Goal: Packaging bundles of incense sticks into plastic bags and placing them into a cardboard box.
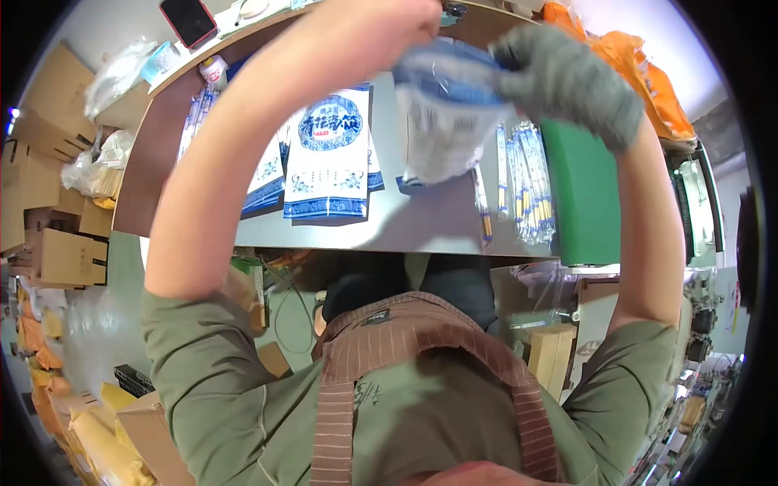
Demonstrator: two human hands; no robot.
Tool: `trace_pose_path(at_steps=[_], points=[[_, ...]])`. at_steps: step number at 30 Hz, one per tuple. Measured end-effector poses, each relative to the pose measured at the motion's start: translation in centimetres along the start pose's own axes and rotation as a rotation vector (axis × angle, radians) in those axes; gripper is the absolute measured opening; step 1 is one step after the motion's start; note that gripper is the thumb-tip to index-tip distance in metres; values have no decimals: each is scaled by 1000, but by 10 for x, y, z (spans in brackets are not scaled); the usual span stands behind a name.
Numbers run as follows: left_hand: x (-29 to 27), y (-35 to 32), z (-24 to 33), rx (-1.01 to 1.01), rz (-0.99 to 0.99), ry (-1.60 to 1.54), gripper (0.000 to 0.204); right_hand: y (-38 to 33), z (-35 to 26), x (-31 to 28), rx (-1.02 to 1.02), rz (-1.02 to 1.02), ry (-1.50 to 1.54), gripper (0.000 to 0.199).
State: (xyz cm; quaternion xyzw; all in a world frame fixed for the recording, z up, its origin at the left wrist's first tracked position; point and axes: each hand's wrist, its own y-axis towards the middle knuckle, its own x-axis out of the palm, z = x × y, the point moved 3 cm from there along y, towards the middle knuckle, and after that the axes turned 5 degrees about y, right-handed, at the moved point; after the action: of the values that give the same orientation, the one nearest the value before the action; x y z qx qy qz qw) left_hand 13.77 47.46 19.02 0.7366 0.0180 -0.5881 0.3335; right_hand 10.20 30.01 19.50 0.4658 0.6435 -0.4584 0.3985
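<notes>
I see grey glove on right hand [567, 81]. Pouch [442, 113] blue and white, see-through. Flat bags [328, 154] white with blue flower pattern. Counter [421, 223] grey. Green board [583, 194]. Orange bags [648, 81]. My apron [421, 348] brown striped, shirt [219, 381] green.

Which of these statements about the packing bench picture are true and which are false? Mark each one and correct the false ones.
1. The right hand wears a grey glove. True.
2. The left hand is gloved too. False: it is bare.
3. Both hands hold a blue and white pouch above the bench. True.
4. The flat board at the right of the bench is red. False: it is green.
5. More blue and white pouches lie on the bench. True.
</notes>
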Motion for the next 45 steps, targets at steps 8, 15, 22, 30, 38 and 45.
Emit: trace_pose_path(at_steps=[8, 15, 22, 30, 38, 45], points=[[2, -53, 29, 3, 108, 229, 13, -29, 45, 65, -337, 401, 951, 46], [161, -79, 69, -119, -508, -624, 35, 1, 192, 249, 274, 737, -136, 71], [298, -22, 83, -1061, 25, -1128, 70, 31, 199, 233, 558, 622, 111, 74], [327, 34, 89, -1217, -98, -1386, 95, 74, 185, 265, 391, 515, 1040, 35], [205, 13, 86, -517, 447, -948, 116, 29, 100, 153, -131, 683, 1413, 54], [220, -34, 87, -278, 46, -1142, 105, 2, 72, 154, -353, 667, 1467, 109]])
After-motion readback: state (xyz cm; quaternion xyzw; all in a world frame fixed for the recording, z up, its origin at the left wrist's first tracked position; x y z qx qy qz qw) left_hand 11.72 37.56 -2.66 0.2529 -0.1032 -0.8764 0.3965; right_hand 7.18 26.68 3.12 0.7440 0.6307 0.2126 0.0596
